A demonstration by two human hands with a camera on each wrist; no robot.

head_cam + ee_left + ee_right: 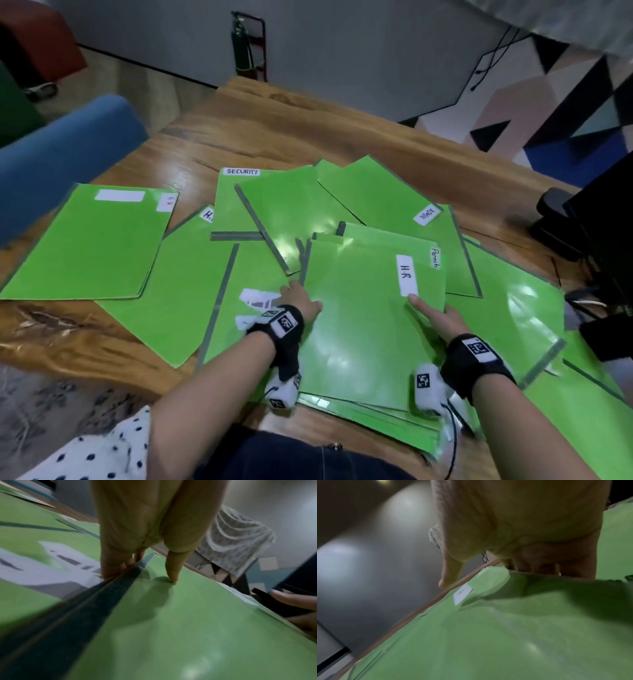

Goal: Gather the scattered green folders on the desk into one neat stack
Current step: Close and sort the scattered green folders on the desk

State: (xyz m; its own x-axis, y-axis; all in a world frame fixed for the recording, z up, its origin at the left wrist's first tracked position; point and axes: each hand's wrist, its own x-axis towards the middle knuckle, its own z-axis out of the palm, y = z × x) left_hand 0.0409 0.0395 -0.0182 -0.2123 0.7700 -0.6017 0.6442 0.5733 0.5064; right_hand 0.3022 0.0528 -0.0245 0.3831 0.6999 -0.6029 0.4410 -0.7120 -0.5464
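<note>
Both hands, left hand (301, 301) and right hand (436, 320), apparently pinch the glossy folder stack (363, 329) between them by its edges; uneven squeeze risks sheets fanning across the worktop (102, 342).

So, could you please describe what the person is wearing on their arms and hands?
Both forearms are bare. Each wrist carries a black strap with a white square tag printed with a black code, and a white camera unit with another code tag hangs under each wrist. A thin cable runs from the right unit. The left hand and right hand are ungloved.
</note>
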